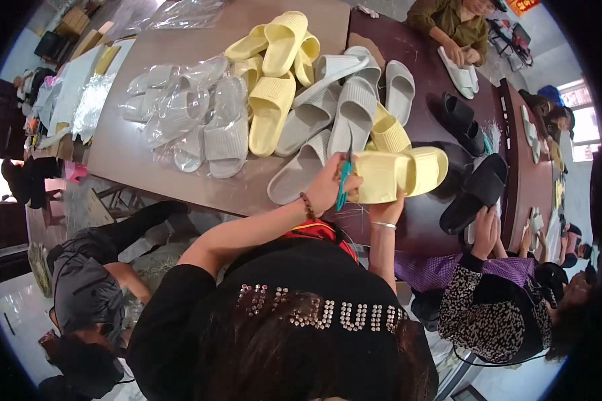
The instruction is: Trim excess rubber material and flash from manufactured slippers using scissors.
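Observation:
My left hand [329, 188] is closed around teal-handled scissors [344, 182], blades pointing up beside the strap of a yellow slide slipper [381, 178]. My right hand [389, 210] grips that slipper from below, its fingers partly hidden behind it. Just beyond my hands lies a pile of loose slippers: grey slides [356, 110] with ribbed straps, and yellow slides [272, 110]. A grey slide [301, 167] rests close to my left hand. Another yellow slide [389, 130] is partly covered behind the held one.
Clear plastic bags of grey slippers [181, 110] lie on the tan table [140, 160] at left. Black slides [475, 194] sit on the dark table at right, near a co-worker's hand [486, 230]. Across the table another person handles a white slipper [459, 75]. Someone bends low at left.

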Motion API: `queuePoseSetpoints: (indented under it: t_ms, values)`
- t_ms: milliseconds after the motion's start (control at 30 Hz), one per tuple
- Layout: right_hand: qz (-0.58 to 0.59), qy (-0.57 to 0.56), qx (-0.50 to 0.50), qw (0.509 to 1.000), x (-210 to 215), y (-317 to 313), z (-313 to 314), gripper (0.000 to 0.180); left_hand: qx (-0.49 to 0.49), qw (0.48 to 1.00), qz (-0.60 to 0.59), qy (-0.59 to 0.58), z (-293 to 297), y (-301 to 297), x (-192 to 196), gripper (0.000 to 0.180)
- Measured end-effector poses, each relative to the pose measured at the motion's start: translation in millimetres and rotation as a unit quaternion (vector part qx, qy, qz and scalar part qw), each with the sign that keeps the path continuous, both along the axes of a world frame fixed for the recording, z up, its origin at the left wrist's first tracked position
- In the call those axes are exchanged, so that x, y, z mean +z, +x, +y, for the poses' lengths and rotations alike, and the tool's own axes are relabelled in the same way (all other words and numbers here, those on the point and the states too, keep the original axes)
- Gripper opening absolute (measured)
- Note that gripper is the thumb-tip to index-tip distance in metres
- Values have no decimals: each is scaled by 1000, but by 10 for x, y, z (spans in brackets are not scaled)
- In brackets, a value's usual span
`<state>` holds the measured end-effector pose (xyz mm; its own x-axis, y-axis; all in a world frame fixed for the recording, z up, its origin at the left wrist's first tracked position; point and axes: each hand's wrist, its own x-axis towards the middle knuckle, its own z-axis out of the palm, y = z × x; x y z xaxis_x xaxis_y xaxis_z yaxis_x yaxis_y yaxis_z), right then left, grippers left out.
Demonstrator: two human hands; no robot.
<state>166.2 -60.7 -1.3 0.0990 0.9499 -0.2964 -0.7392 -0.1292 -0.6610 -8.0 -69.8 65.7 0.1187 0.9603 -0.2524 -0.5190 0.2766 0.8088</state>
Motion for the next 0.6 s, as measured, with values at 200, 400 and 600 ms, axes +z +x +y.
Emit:
queuePoseSetpoints:
  t_ms: [200,400,600]
  values:
    - [14,-76,-51,996,-32,822,227,47,9,998,64,8,-47,-453,-299,42]
    - [-39,-49,-85,994,198,2045,637,47,130,976,157,-74,-197,-1150,-829,40]
    - [-57,-199,-247,946,268,2168,1168,47,190,961,181,-90,-276,-1242,-910,39]
